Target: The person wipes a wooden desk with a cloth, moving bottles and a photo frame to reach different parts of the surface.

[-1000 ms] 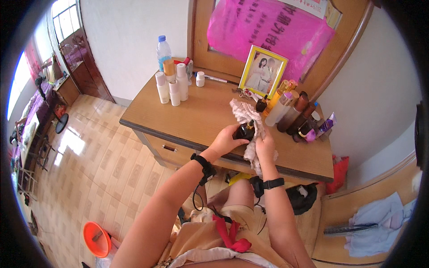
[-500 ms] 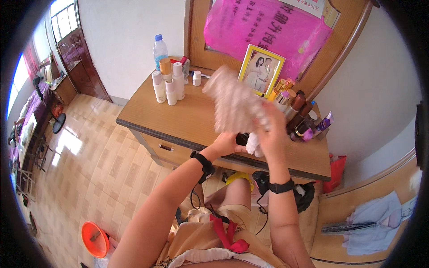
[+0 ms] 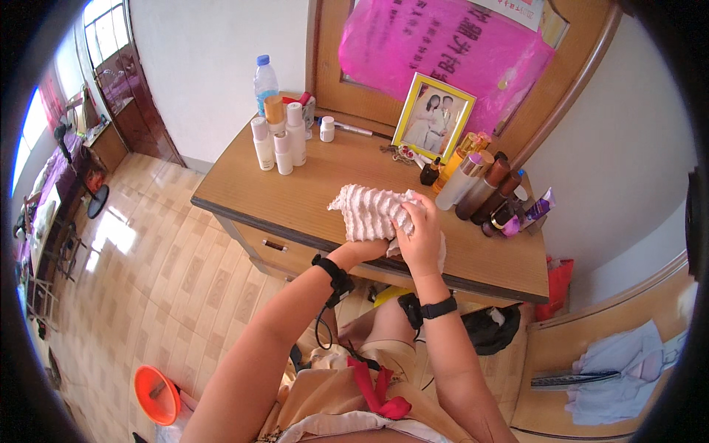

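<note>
Our right hand (image 3: 419, 235) grips the pink cloth (image 3: 369, 213), which spreads leftward over our left hand (image 3: 365, 252), its hold hidden from us

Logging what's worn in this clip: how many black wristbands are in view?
2: the left wristband and the right wristband, one around each of the person's wrists. Both show plainly; none seems hidden.

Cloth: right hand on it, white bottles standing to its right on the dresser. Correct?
Wrong side: the head view shows the white bottles standing to the left of the cloth on the dresser. The right hand is on the cloth, as you say.
</note>
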Demonstrator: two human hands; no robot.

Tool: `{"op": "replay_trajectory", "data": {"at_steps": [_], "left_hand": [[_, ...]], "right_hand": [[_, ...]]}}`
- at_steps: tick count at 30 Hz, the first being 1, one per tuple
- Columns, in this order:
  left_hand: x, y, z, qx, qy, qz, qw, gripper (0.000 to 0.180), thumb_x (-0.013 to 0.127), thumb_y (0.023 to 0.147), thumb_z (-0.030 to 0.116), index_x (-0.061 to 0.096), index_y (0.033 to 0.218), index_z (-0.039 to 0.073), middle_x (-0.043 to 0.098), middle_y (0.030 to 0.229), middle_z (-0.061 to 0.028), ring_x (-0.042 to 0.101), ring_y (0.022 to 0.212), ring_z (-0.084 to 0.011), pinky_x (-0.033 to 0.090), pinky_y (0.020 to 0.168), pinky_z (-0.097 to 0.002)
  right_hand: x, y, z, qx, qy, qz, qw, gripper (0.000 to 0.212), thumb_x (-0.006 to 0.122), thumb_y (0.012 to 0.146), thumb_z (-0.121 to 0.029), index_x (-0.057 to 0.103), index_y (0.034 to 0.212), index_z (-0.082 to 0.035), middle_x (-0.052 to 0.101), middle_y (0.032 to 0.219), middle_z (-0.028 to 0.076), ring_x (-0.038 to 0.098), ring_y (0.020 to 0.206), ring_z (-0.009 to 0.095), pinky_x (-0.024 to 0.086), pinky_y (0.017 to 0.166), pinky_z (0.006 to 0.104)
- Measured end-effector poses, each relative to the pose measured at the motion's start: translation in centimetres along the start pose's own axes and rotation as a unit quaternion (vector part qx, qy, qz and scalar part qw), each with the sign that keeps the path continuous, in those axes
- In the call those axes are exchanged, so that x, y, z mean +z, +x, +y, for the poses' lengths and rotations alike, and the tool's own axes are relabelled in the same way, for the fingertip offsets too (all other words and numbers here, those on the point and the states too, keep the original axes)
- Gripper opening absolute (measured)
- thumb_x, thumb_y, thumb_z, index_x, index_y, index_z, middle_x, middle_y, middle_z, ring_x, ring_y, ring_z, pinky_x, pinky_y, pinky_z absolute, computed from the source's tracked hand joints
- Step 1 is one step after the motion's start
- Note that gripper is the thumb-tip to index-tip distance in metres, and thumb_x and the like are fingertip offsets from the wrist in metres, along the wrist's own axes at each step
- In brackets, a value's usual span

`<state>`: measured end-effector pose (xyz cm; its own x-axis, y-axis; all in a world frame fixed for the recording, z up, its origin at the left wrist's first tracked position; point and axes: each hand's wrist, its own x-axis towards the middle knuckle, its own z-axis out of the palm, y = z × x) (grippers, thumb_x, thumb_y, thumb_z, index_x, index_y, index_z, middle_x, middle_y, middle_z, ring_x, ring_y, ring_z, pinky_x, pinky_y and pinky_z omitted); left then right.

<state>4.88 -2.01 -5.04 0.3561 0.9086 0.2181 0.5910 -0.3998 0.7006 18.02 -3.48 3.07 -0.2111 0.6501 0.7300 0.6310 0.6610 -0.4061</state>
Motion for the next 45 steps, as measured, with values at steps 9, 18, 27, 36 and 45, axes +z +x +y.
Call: {"op": "replay_trajectory", "data": {"at_steps": [9,18,27,36,45], "left_hand": [[1.0,-0.5,-1.2,0.079,0.131,0.071,0.986,0.034,0.059,0.081,0.018,0.055,0.112,0.005,0.056,0.114,-0.0116,0.051,0.106,-0.0230,0.038,0.091,-0.0349],[-1.5,0.9,3.1,0.218,-0.064,0.230,0.946,0.049,0.074,0.064,0.020,0.057,0.107,0.005,0.058,0.105,-0.0146,0.052,0.101,-0.0336,0.039,0.092,-0.0388],[-2.3,0.6,3.1,-0.021,-0.164,0.148,0.975,0.067,0.079,0.067,0.026,0.044,0.117,-0.003,0.056,0.110,-0.0178,0.055,0.103,-0.0271,0.045,0.086,-0.0358],[0.6,0.5,-2.6,0.050,0.030,0.063,0.996,0.052,0.044,0.093,0.029,0.029,0.138,0.009,0.034,0.140,-0.0108,0.029,0.131,-0.0251,0.020,0.109,-0.0387],[-0.4,1.1,-2.6,0.152,0.153,0.092,0.972,0.052,0.046,0.090,0.027,0.030,0.138,0.010,0.031,0.142,-0.0101,0.027,0.132,-0.0283,0.018,0.109,-0.0424]], "right_hand": [[-0.4,-1.0,-0.3,-0.015,0.056,-0.013,0.998,0.041,0.062,0.076,0.000,0.056,0.115,-0.011,0.043,0.131,0.015,0.043,0.120,0.033,0.038,0.097,0.0382],[-1.3,-2.8,4.0,0.266,0.408,0.035,0.872,0.038,0.052,0.092,-0.023,0.047,0.125,-0.004,0.052,0.119,0.008,0.049,0.107,0.017,0.041,0.088,0.0297],[-6.7,1.4,2.2,0.166,0.370,0.278,0.871,0.044,0.052,0.092,-0.027,0.039,0.130,-0.010,0.052,0.110,0.004,0.054,0.092,0.014,0.048,0.075,0.0273],[1.1,1.2,-0.3,-0.024,0.074,-0.051,0.996,0.045,0.067,0.076,-0.004,0.052,0.117,-0.015,0.045,0.123,0.017,0.047,0.111,0.038,0.040,0.092,0.0416],[1.4,0.3,1.2,0.053,0.110,-0.083,0.989,0.042,0.057,0.081,0.001,0.050,0.121,-0.010,0.049,0.121,0.019,0.048,0.112,0.031,0.040,0.092,0.0369]]}}
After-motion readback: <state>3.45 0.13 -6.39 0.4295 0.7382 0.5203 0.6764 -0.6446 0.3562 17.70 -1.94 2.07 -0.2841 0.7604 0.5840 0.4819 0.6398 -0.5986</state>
